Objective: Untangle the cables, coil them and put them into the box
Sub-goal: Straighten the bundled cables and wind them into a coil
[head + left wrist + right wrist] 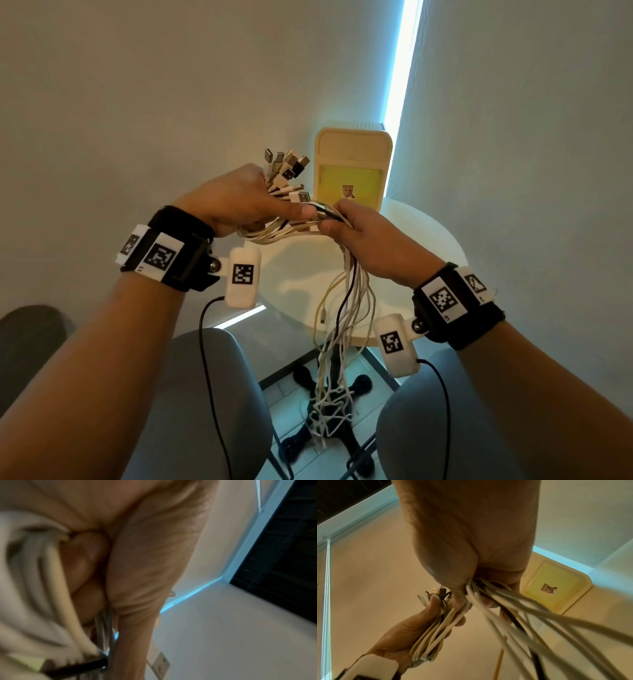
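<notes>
A thick bundle of white cables [294,228] with one black strand runs between both hands above the table. My left hand [246,202] grips the looped part, and several USB plugs [286,164] fan out above its fingers. My right hand [349,229] grips the same bundle just to the right; the loose ends [342,329] hang from it down toward the floor. In the right wrist view the cables [505,601] stream out of the right fist, with the left hand [426,622] holding folded loops. The left wrist view shows blurred cables [51,588] against curled fingers [85,563]. The cream box [352,171] stands open behind the hands.
A round white table [411,246] lies under the hands, with the box at its far edge against the wall. My knees [212,394] are in front of it, and the table's black base [329,428] stands on the tiled floor. Walls close in on both sides.
</notes>
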A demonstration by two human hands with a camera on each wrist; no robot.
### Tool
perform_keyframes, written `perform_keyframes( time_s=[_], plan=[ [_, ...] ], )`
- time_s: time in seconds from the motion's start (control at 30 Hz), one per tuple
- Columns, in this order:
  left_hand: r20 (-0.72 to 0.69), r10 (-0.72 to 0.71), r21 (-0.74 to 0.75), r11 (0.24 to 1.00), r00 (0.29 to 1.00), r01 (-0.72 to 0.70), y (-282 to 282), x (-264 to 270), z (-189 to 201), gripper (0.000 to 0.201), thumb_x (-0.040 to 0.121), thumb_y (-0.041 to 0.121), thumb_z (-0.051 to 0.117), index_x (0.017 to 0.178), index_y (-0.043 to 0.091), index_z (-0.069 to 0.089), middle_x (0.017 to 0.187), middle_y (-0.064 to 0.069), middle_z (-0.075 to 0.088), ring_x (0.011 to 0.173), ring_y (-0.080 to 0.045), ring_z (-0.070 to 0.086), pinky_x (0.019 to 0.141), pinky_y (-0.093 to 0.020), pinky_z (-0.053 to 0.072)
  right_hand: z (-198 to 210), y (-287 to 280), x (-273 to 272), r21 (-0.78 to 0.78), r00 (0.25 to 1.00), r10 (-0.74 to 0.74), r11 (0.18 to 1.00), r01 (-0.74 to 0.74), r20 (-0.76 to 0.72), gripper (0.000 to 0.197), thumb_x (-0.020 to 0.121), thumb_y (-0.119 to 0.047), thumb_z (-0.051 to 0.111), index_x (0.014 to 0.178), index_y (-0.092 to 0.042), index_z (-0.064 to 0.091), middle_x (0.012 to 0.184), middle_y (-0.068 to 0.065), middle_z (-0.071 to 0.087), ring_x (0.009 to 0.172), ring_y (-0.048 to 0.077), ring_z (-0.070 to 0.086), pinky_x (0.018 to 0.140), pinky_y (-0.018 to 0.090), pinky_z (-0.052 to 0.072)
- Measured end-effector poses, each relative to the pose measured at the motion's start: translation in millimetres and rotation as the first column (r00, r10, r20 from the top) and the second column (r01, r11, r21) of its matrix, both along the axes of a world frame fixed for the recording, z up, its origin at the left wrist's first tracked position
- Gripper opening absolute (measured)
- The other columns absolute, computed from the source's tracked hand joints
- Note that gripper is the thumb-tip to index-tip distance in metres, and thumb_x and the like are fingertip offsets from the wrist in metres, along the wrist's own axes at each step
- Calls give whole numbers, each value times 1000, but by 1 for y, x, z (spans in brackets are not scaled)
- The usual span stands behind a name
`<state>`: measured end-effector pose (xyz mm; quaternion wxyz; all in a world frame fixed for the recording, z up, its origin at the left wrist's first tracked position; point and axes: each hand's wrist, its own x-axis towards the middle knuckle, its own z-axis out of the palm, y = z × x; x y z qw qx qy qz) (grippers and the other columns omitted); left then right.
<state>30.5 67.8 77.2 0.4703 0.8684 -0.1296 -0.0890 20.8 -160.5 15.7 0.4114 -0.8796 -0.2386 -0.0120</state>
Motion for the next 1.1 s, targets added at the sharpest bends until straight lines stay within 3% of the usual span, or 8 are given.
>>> perform_keyframes(
  time_s=[0.27, 0.4, 0.5, 0.63, 0.8, 0.87, 0.93, 1.1],
  plan=[
    [216, 101, -27, 995, 971, -98, -6, 4, -12, 46, 76, 46, 87, 73, 9, 60, 52, 2, 48, 43, -6, 38, 45, -19, 30, 0, -6, 2, 152, 997, -31, 987, 42, -76, 29, 110, -39, 52, 104, -12, 61, 80, 2, 54, 69, 19, 54, 73, 55, 58],
    [296, 106, -53, 994, 949, -95, -8, 6, -15, 57, 83, 54, 76, 87, -3, 67, 65, -5, 51, 47, -6, 40, 47, -16, 33, -2, -3, 2, 302, 988, -2, 952, 49, -153, 32, 111, -33, 50, 110, -3, 59, 72, 1, 43, 58, 16, 44, 55, 43, 59],
    [188, 174, -300, 947, 967, -112, -9, 9, -14, 41, 97, 56, 65, 84, 17, 73, 64, 2, 46, 48, -8, 32, 46, -22, 26, -5, -5, 2, 399, 977, 13, 914, 75, -213, 32, 112, -27, 50, 110, 4, 57, 69, 0, 40, 55, 14, 40, 50, 35, 55],
    [-53, 180, -599, 781, 982, -176, -11, 15, -9, 54, 101, 67, 54, 67, 26, 46, 64, 5, 33, 48, -9, 20, 40, -21, 19, -17, -8, 2, 433, 959, 43, 897, 86, -280, 30, 112, -31, 50, 108, -2, 58, 69, 1, 38, 58, 16, 41, 52, 35, 55],
    [-102, 165, -672, 716, 981, -190, -20, 14, -2, 61, 90, 84, 47, 72, 27, 33, 66, 6, 22, 48, -8, 15, 36, -21, 17, -25, -20, 0, 214, 948, 79, 977, -12, -309, 37, 109, -38, 53, 121, -3, 59, 81, 8, 60, 72, 26, 62, 74, 41, 60],
    [-65, 110, -696, 708, 992, -124, -23, 11, -3, 62, 78, 83, 57, 76, 28, 27, 66, 7, 21, 49, -7, 15, 37, -20, 17, -17, -27, -1, -2, 940, 65, 998, -70, -334, 32, 104, -33, 65, 129, -15, 59, 108, 8, 69, 97, 26, 68, 92, 38, 56],
    [-28, 65, -718, 694, 997, -65, -27, 8, -4, 51, 79, 68, 68, 74, 29, 34, 65, 8, 21, 49, -6, 14, 37, -19, 18, -3, -34, -1, -102, 938, 41, 991, -81, -345, 58, 95, -30, 77, 146, -30, 50, 131, -1, 61, 118, 14, 61, 104, 33, 52],
    [-99, 96, -780, 611, 991, -137, -56, -3, -9, 38, 102, 37, 70, 75, 28, 46, 60, 5, 26, 45, -9, 19, 38, -22, 21, 30, -9, -12, 383, 988, 31, 923, 30, -153, 68, 97, -44, 71, 156, -31, 40, 141, -7, 61, 132, 7, 58, 112, 34, 47]
  ],
)
